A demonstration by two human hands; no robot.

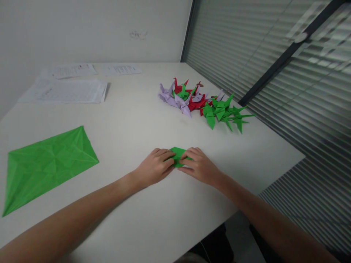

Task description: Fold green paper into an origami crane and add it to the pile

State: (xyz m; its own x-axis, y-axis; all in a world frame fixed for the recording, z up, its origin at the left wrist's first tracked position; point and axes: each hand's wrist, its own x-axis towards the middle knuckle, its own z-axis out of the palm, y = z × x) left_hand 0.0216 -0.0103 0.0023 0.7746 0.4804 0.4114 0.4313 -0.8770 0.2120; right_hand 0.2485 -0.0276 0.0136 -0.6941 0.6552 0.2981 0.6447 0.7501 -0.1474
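Observation:
A small folded piece of green origami paper (177, 152) lies on the white table between my two hands. My left hand (157, 164) has its fingers closed over the paper's left side. From the right, my right hand (199, 164) grips the other side, thumb and fingers pinched near the edge. Parts of the paper are hidden under the fingers. Farther off, to the left, a larger creased green sheet (52, 160) is spread out flat, apart from both hands.
Several folded paper cranes, purple (167, 94), red (196, 104) and green (221, 109), are heaped at the back right. Printed papers (74, 91) lie at the back left. A wall (95, 29) closes off the far side, and window blinds (246, 44) run along the right.

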